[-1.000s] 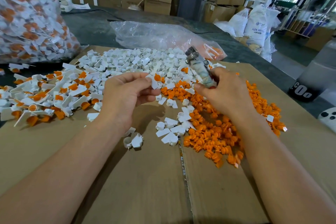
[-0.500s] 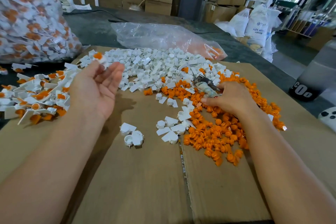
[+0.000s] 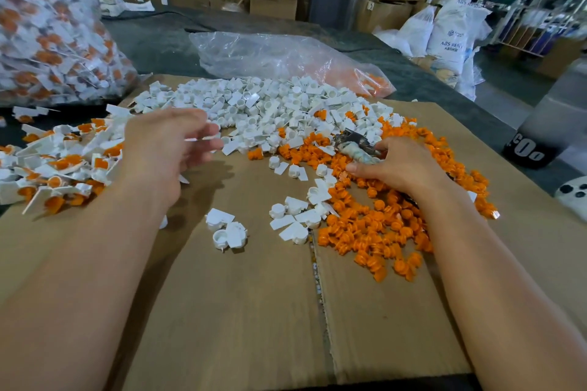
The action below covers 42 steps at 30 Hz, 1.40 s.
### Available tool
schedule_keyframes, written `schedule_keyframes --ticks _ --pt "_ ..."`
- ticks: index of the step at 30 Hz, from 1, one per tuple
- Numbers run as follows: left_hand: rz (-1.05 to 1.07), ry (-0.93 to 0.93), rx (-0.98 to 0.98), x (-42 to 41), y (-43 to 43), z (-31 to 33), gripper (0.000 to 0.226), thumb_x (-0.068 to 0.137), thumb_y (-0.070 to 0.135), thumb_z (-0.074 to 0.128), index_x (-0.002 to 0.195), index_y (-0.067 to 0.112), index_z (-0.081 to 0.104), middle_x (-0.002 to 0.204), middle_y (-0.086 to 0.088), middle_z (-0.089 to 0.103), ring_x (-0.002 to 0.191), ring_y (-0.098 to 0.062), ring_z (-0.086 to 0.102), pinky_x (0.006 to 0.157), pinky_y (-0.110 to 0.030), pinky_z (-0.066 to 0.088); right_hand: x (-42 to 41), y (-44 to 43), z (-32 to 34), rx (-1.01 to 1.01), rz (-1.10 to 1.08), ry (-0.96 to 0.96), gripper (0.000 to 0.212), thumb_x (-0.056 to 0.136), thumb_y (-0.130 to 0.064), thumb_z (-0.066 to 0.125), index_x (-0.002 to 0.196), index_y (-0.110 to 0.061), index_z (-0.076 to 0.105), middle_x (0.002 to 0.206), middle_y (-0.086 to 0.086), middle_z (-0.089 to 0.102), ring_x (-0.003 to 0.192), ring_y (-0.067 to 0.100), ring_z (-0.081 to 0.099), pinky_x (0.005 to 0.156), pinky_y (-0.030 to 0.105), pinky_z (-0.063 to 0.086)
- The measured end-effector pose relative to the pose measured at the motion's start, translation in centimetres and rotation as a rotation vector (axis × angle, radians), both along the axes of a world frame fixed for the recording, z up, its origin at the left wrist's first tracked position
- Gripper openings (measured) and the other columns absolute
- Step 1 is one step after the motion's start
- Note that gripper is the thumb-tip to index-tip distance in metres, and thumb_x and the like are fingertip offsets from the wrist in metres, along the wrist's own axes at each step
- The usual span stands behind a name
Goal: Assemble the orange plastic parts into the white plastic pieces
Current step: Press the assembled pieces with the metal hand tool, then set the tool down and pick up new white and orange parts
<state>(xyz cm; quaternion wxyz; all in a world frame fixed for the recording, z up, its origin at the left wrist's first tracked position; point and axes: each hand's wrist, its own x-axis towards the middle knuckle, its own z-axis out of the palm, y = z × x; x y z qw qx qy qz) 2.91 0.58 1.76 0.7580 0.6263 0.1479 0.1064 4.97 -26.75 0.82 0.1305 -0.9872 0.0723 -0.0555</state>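
Note:
A heap of white plastic pieces [image 3: 270,105] covers the back of the cardboard sheet [image 3: 247,311]. Loose orange plastic parts [image 3: 378,232] lie heaped on the right. Assembled white-and-orange pieces [image 3: 63,165] pile up on the left. My left hand [image 3: 168,149] hovers between the assembled pile and the white heap, fingers relaxed and blurred, holding nothing I can make out. My right hand [image 3: 400,165] rests on the orange heap and grips a taped metal tool [image 3: 352,146], fingertips down among the orange parts.
A big clear bag of assembled pieces [image 3: 47,25] stands at the back left. A near-empty plastic bag [image 3: 286,57] lies behind the white heap. A dark cylinder [image 3: 549,133] stands at the right edge. Several white pieces [image 3: 228,228] lie loose mid-sheet.
My left hand dropped an assembled piece onto the left pile and swung back toward the white heap. My right hand lowered the tool onto the orange parts.

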Motion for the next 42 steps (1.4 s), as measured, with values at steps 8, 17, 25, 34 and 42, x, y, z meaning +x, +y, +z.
schedule_keyframes --ticks 8,17,25,34,42 --pt "-0.336 -0.171 0.908 -0.7 -2.7 -1.8 0.025 0.083 0.022 0.068 0.107 0.026 0.066 0.105 0.009 0.063 0.088 -0.005 0.058 0.074 -0.016 0.038 -0.1 0.3 0.1 -0.064 0.002 0.002 0.074 0.073 -0.064 0.058 0.121 -0.007 0.053 0.127 0.013 0.050 0.117 0.028 0.043 0.083 0.034 0.033" --pt "-0.580 -0.306 1.344 0.5 -3.7 -2.9 0.034 0.096 0.011 0.045 0.127 0.017 0.058 0.144 0.002 0.040 0.130 -0.014 0.034 0.081 -0.013 0.024 -2.1 2.9 1.5 0.196 0.176 -0.358 0.033 0.083 -0.039 0.064 0.106 -0.016 0.066 0.104 0.000 0.063 0.093 0.010 0.055 0.076 0.020 0.038" --pt "-0.402 -0.292 1.335 0.5 -3.2 -2.7 0.021 0.089 0.011 0.059 0.105 0.019 0.068 0.092 0.001 0.051 0.087 -0.017 0.051 0.075 -0.028 0.040 -2.6 3.3 1.8 0.065 0.253 -0.087 0.011 0.087 -0.024 0.061 0.091 -0.020 0.070 0.085 -0.009 0.056 0.081 0.005 0.049 0.062 0.017 0.035" --pt "-0.466 -0.139 0.312 -1.1 -3.3 -1.2 0.014 0.085 0.010 0.061 0.074 0.015 0.068 0.063 0.005 0.069 0.055 -0.004 0.063 0.054 -0.015 0.052 -3.2 3.9 2.0 -0.027 0.266 0.108 0.025 0.081 -0.011 0.066 0.102 -0.025 0.068 0.093 -0.009 0.057 0.092 0.010 0.054 0.084 0.031 0.049" --pt "-0.542 -0.049 -0.079 -1.3 -3.3 -0.5 0.019 0.084 -0.004 0.055 0.099 0.003 0.064 0.081 -0.011 0.071 0.065 -0.014 0.069 0.057 -0.019 0.055 -2.8 3.5 1.8 0.174 0.269 -0.105 0.025 0.089 -0.013 0.057 0.113 -0.021 0.061 0.100 -0.005 0.054 0.087 0.008 0.049 0.073 0.022 0.037"
